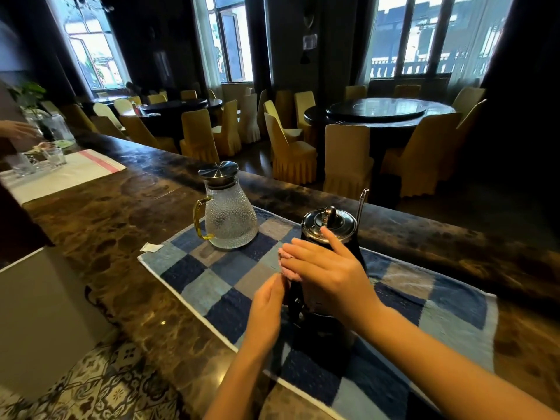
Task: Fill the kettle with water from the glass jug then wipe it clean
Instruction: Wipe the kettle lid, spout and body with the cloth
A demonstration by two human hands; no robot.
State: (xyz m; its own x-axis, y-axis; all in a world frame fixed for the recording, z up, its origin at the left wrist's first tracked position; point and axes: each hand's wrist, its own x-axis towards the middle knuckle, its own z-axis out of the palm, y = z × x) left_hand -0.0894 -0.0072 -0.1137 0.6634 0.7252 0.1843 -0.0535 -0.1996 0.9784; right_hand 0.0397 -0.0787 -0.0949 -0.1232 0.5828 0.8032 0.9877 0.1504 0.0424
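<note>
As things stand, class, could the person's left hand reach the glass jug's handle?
Probably yes. The left hand sits beside the kettle, and only bare checked mat lies between it and the jug's handle, which faces that side.

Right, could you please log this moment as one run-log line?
phase: wiping | right hand presses pink cloth on kettle side | left hand by kettle handle, grip unclear | glass jug lidded, upright on checked towel

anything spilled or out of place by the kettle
No spill shows. Only a small white paper scrap lies loose on the brown marble counter by a corner of the blue checked towel; the textured glass jug and black metal-lidded kettle stand upright.
</note>
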